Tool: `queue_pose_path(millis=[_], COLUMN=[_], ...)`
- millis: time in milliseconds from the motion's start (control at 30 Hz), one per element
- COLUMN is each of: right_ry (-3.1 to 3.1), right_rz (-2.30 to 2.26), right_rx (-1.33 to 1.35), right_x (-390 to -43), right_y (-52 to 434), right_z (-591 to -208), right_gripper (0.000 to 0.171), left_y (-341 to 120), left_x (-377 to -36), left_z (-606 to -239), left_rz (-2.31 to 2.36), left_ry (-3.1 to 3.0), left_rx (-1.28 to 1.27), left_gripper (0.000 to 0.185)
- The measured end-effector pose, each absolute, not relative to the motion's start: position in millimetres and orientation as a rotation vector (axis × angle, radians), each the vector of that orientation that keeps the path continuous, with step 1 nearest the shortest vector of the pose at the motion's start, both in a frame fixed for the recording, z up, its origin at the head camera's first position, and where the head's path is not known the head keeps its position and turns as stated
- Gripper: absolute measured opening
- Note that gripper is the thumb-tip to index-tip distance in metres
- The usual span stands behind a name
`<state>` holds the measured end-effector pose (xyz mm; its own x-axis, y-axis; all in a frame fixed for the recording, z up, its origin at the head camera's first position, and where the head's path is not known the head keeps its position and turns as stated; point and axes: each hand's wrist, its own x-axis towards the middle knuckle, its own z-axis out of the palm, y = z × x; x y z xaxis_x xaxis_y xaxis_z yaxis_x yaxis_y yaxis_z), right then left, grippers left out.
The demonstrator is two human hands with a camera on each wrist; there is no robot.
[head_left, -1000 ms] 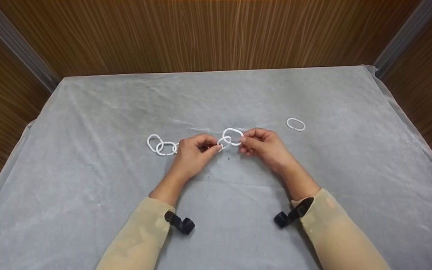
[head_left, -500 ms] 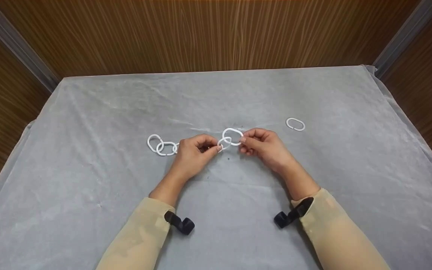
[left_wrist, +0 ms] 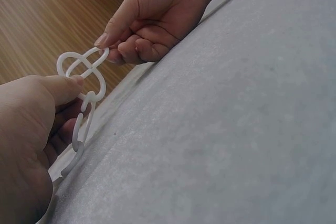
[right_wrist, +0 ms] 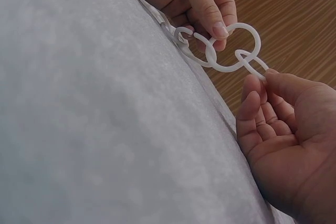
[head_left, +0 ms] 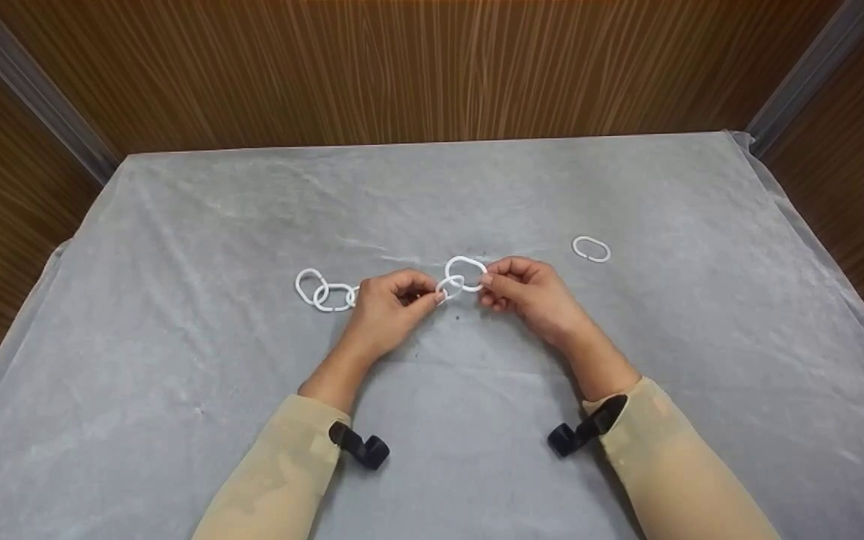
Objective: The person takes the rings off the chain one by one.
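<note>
Nothing has shifted: our left hand [head_left: 387,304] still pinches the white chain [head_left: 327,294] at its end link, our right hand [head_left: 526,292] fingers grip the newest ring [head_left: 466,273] above the table [head_left: 477,187].

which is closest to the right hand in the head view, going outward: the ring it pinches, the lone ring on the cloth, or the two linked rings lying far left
From the right hand:
1. The pinched ring, at its fingertips, between both hands.
2. The lone ring, on the cloth to its right and farther back.
3. The two linked rings, on the cloth beyond the left hand, at the chain's far left end.
</note>
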<state>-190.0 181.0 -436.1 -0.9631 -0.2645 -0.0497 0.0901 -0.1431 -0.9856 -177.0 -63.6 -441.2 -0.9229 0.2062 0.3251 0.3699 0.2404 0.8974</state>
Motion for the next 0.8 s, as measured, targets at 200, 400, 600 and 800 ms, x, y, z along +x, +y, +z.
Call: queue_pose_path(millis=[200,400,600,800], right_ry=[1.888,1.883,1.883,1.885], right_rz=[-2.202,-2.204,-2.202,-2.206], right_rx=[-0.189,-0.174,-0.172,-0.172], right_x=[-189.7,-188.8,-188.6,-188.4], right_y=[180.5,179.8,179.6,179.4], right_z=[-435.7,-434.0,-433.5,-433.4], right_gripper=[0.004,0.004,0.004,0.005], left_y=[-64.2,-64.1,-64.0,-64.2], left_x=[-176.6,-176.3,-176.2,-176.8], left_z=[-441.4,-441.2,-440.9,-441.9], left_rz=[-1.759,-1.755,-1.762,-1.745], left_ry=[-2.371,-2.377,-2.371,-2.374], left_rx=[-0.549,-0.537,-0.541,-0.549], left_gripper=[0.006,0.006,0.006,0.006])
